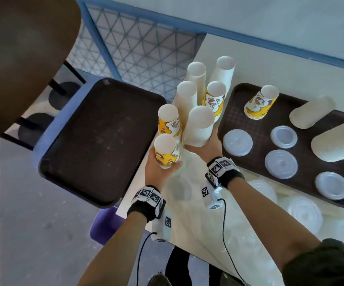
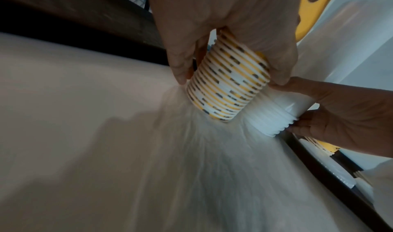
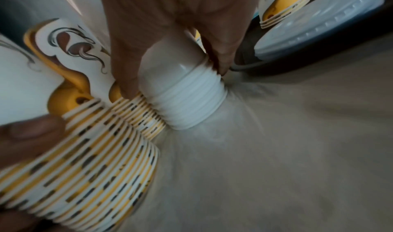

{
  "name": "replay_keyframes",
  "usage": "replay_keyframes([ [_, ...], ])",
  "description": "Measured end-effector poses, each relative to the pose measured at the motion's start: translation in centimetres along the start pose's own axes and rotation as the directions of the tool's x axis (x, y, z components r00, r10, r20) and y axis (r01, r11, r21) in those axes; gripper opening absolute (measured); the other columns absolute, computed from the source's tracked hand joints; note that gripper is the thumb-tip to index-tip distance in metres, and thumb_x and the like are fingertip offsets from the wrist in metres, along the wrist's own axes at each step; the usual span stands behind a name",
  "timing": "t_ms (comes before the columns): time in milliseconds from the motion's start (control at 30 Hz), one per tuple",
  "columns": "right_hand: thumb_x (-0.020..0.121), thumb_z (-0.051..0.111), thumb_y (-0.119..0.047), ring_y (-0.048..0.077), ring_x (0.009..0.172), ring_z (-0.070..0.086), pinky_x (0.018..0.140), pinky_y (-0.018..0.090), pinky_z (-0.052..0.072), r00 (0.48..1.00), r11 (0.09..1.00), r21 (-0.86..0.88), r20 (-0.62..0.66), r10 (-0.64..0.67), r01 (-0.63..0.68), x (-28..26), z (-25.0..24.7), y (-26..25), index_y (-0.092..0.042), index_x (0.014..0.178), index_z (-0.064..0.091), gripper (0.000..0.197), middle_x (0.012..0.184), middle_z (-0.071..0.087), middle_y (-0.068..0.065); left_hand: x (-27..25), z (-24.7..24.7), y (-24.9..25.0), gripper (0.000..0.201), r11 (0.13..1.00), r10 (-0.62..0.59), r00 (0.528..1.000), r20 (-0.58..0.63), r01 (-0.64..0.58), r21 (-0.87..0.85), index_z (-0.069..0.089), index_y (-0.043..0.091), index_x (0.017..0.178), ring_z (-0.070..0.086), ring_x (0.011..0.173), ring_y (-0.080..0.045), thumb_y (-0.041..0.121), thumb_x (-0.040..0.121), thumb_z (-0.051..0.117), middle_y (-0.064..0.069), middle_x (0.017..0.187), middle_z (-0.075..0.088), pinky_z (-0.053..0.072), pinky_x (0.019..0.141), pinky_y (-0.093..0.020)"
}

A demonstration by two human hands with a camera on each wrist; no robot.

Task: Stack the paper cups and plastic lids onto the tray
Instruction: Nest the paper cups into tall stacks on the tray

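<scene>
**Both hands on cup stacks at the surface edge**

White surface (image 1: 249, 65), running from the far wall toward the viewer. Beside its left edge, lower down, an empty dark tray (image 1: 96, 141) on a blue frame. On the right part of the surface, a second dark tray (image 1: 260, 124) bearing a short printed stack of cups (image 1: 261, 104) upside down, two long white stacks lying on their sides (image 1: 311, 114), and four clear plastic lids (image 1: 237, 142) laid flat and apart. More lids (image 1: 304, 211) on the surface nearer the viewer, faint in the glare.

Between the two trays, a cluster of inverted cup stacks (image 1: 196, 79) standing upright, some white, some yellow-printed, close together.

At the near end of the cluster, left hand (image 1: 158, 170) wrapped round the base of a yellow-printed stack (image 1: 166, 151); grip closed on it, thumb on one side and fingers (image 2: 180, 64) on the other, many nested rims showing below. Stack base down at the surface; touching or just above, cannot tell through the blur.

Just beside it, right hand (image 1: 206, 145) clasping a plain white stack (image 1: 199, 126) low down, grip closed round it with fingers (image 3: 125, 77) just above the nested rims. Stack tilted slightly, standing next to the right tray's near-left corner.

Black bands with square coded markers (image 1: 148, 196) on both wrists.
</scene>
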State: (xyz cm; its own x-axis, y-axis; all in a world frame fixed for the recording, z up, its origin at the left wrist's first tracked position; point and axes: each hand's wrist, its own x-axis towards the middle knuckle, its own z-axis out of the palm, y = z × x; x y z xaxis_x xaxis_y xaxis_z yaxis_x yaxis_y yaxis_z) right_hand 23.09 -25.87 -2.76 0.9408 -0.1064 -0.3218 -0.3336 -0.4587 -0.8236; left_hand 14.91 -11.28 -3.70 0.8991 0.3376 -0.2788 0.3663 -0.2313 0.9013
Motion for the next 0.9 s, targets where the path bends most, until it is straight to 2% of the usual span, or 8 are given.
replay_keyframes([
  [67, 0.056, 0.088, -0.025, 0.029, 0.12, 0.051, 0.096, 0.035, 0.043, 1.0, 1.0, 0.0, 0.003, 0.015, -0.015, 0.1, 0.0, 0.1, -0.018, 0.137, 0.029, 0.1, 0.132, 0.053, 0.007, 0.1, 0.0, -0.7, 0.082, 0.999, -0.028, 1.0, 0.007, 0.028, -0.017, 0.041, 0.037, 0.12, 0.058, 0.109, -0.009, 0.049, 0.047, 0.079, 0.014, 0.115, 0.06, 0.047, 0.094, -0.03],
  [400, 0.061, 0.084, -0.023, 0.034, 0.117, 0.052, 0.095, 0.039, 0.045, 0.999, 0.999, -0.037, -0.026, 0.024, -0.025, -0.4, 0.0, -0.3, -0.016, 0.139, 0.027, 0.097, 0.13, 0.055, 0.012, 0.7, -0.2, -0.1, 0.086, 0.991, -0.067, 0.998, 0.005, 0.066, 0.12, 0.037, 0.025, 0.125, 0.06, 0.108, -0.023, 0.037, 0.051, 0.08, 0.008, 0.106, 0.058, 0.048, 0.094, -0.037],
  [500, 0.061, 0.085, -0.023, 0.033, 0.117, 0.053, 0.093, 0.037, 0.044, 0.999, 1.0, -0.025, -0.047, -0.001, 0.0, -1.0, 0.0, -0.4, -0.015, 0.139, 0.027, 0.098, 0.129, 0.055, 0.012, 0.5, -0.3, -0.3, 0.085, 0.993, -0.07, 0.997, -0.014, 0.071, 0.099, 0.037, 0.026, 0.123, 0.06, 0.104, -0.02, 0.035, 0.052, 0.083, 0.009, 0.104, 0.059, 0.047, 0.091, -0.03],
  [633, 0.058, 0.087, -0.024, 0.03, 0.112, 0.055, 0.081, 0.025, 0.04, 0.996, 0.999, -0.003, -0.079, -0.041, 0.041, -2.0, -1.0, -0.5, -0.01, 0.132, 0.034, 0.092, 0.123, 0.057, 0.009, -0.1, -0.8, -0.6, 0.093, 0.995, -0.047, 0.999, -0.012, 0.047, 0.085, 0.046, 0.019, 0.121, 0.061, 0.096, -0.011, 0.054, 0.04, 0.073, 0.009, 0.103, 0.063, 0.046, 0.085, -0.023],
  [733, 0.058, 0.087, -0.023, 0.028, 0.11, 0.055, 0.078, 0.023, 0.038, 0.994, 0.998, 0.013, -0.099, -0.052, 0.053, -2.9, -3.0, -0.7, -0.007, 0.128, 0.035, 0.088, 0.119, 0.057, 0.008, -0.6, -1.1, -0.9, 0.091, 0.994, -0.006, 1.0, -0.004, 0.007, 0.106, 0.053, 0.015, 0.118, 0.063, 0.097, -0.009, 0.057, 0.04, 0.073, 0.007, 0.102, 0.067, 0.047, 0.084, -0.019],
  [800, 0.06, 0.086, -0.021, 0.024, 0.109, 0.052, 0.077, 0.017, 0.035, 0.992, 0.998, 0.049, -0.12, -0.029, 0.035, -3.9, -5.0, -0.5, -0.005, 0.127, 0.036, 0.085, 0.114, 0.054, 0.005, -1.2, -0.9, -0.2, 0.077, 0.993, 0.027, 1.0, -0.001, -0.026, 0.111, 0.058, 0.02, 0.112, 0.063, 0.094, -0.003, 0.049, 0.044, 0.079, 0.008, 0.099, 0.067, 0.044, 0.08, -0.01],
  [867, 0.061, 0.086, -0.019, 0.018, 0.109, 0.049, 0.083, 0.017, 0.035, 0.987, 0.993, 0.115, -0.161, 0.002, 0.016, -5.1, -7.4, -0.3, -0.006, 0.127, 0.037, 0.083, 0.113, 0.05, 0.0, -1.9, -0.2, 0.9, 0.051, 0.992, 0.085, 0.996, 0.01, -0.086, 0.096, 0.058, 0.032, 0.094, 0.061, 0.082, 0.008, 0.02, 0.054, 0.088, 0.018, 0.086, 0.067, 0.041, 0.074, 0.0],
  [900, 0.059, 0.086, -0.02, 0.018, 0.11, 0.05, 0.088, 0.022, 0.038, 0.981, 0.991, 0.133, -0.195, 0.001, 0.025, -5.7, -8.9, -0.1, -0.008, 0.126, 0.04, 0.082, 0.114, 0.052, 0.0, -2.3, 0.3, 1.7, 0.052, 0.991, 0.106, 0.994, 0.031, -0.108, 0.082, 0.055, 0.036, 0.087, 0.06, 0.078, 0.014, 0.008, 0.056, 0.087, 0.022, 0.082, 0.065, 0.041, 0.072, 0.002],
])
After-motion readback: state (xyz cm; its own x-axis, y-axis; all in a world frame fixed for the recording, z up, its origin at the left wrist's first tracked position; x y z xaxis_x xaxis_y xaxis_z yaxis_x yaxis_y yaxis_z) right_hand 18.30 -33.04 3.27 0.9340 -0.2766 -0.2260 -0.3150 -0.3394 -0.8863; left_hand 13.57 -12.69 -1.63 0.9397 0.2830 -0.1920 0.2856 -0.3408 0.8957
